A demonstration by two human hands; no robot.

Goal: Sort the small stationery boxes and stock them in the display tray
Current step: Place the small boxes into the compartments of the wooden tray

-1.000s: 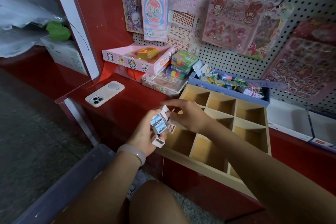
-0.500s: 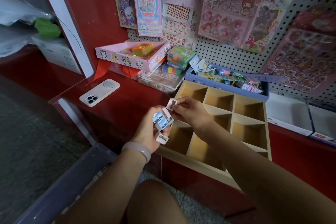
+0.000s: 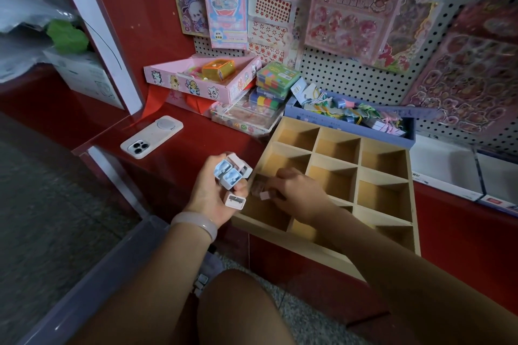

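Head view: right hand [image 3: 297, 193] pinches one small pink box [image 3: 264, 195] low inside the near-left compartment of the wooden display tray [image 3: 412, 204]. Left hand [image 3: 217, 196] grips a loose cluster of boxes [image 3: 231, 178]; one may slip out. The pinched box's orientation cannot be told.

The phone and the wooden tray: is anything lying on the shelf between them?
No. In the head view, only bare red shelf lies between the phone and the tray. The left hand, gripping small boxes, hovers nearer the camera.
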